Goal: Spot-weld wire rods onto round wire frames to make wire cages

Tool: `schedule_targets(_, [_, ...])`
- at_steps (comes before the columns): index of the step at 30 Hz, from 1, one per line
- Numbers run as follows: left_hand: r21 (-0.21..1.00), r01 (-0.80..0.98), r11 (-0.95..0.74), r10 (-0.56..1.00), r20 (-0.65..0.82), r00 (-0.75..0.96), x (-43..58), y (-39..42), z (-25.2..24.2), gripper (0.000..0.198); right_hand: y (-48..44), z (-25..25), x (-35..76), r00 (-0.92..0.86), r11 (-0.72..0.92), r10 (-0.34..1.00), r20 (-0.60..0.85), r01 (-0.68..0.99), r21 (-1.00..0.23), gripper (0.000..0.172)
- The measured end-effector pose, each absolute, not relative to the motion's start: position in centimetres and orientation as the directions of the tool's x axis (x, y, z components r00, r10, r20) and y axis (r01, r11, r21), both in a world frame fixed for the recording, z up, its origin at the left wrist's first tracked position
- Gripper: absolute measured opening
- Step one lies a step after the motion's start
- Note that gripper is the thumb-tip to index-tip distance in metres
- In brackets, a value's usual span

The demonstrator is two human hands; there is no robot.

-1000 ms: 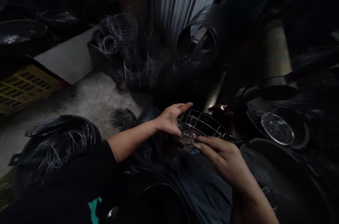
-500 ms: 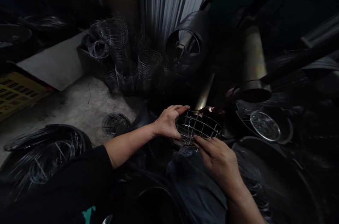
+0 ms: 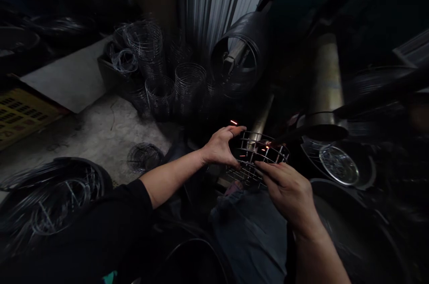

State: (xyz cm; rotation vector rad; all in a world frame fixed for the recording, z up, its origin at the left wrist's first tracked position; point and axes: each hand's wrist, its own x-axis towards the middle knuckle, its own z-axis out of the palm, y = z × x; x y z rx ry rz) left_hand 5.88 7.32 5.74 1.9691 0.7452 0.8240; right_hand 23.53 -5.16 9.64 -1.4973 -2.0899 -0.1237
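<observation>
A round wire basket (image 3: pixel 247 171) is held tilted between my two hands, above my knees. My left hand (image 3: pixel 221 146) grips its left side, with the thumb low and the fingers along the upper rim. On the near right side, my right hand (image 3: pixel 290 190) has its fingers pressed to the wires. A pale metal rod (image 3: pixel 263 119) reaches toward the basket from behind. The tip of a dark arm (image 3: pixel 290 135) meets the wires, where a bright orange spark (image 3: pixel 267 146) glows. More sparks fly near my left fingertips.
Stacked wire rings (image 3: pixel 190 85) and wire baskets stand at the back left. A yellow crate (image 3: pixel 23 114) is at far left. Coiled wire fills a dark tub (image 3: pixel 103 176) at lower left. Right of me are a thick metal column (image 3: pixel 325 78) and a basin (image 3: pixel 372 172).
Both hands and the wire basket have shifted slightly right and up in view. Orange sparks have appeared at the dark arm's tip and near my left fingers.
</observation>
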Motion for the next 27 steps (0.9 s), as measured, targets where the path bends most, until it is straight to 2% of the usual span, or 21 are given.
schedule_targets(7, [0.883,0.238,-0.405,0.776,0.194,0.601,6.7,8.5,6.4,0.102,-3.8,9.4,24.2,-0.178,0.34,0.841,0.51,0.909,-0.242,0.021])
schedule_targets(10, [0.89,0.263,-0.373,0.793,0.158,0.589,7.2,9.3,6.5,0.105,-2.8,9.4,24.8,-0.135,0.317,0.848,0.513,0.904,-0.286,0.02])
schedule_targets(13, [0.899,0.24,-0.366,0.788,0.162,0.595,7.4,9.5,6.3,0.105,-3.1,9.7,24.8,-0.057,0.27,0.879,0.473,0.877,-0.397,0.021])
schedule_targets(15, [0.898,0.237,-0.371,0.786,0.167,0.595,7.5,9.7,6.1,0.104,-4.1,10.1,24.6,0.094,0.185,0.893,0.44,0.815,-0.55,0.026])
schedule_targets(17, [0.894,0.256,-0.369,0.795,0.16,0.585,7.8,10.0,6.2,0.105,-5.3,10.3,24.2,0.294,0.096,0.875,0.384,0.672,-0.734,0.03])
schedule_targets(19, [0.893,0.274,-0.358,0.813,0.154,0.561,8.3,10.5,6.4,0.109,-6.3,10.2,23.9,0.422,0.056,0.848,0.322,0.533,-0.845,0.031])
schedule_targets(23, [0.905,0.247,-0.346,0.815,0.16,0.557,8.5,11.6,5.8,0.114,-7.1,9.1,23.5,0.434,-0.034,0.875,0.212,0.493,-0.869,0.03])
schedule_targets(25, [0.915,0.18,-0.362,0.795,0.202,0.572,8.0,11.5,4.4,0.123,-7.5,8.3,23.4,0.431,-0.096,0.893,0.129,0.463,-0.881,0.03])
schedule_targets(27, [0.945,0.097,-0.313,0.803,0.208,0.559,7.4,10.9,2.3,0.139,-8.0,7.6,23.4,0.4,-0.118,0.916,0.041,0.366,-0.923,0.032])
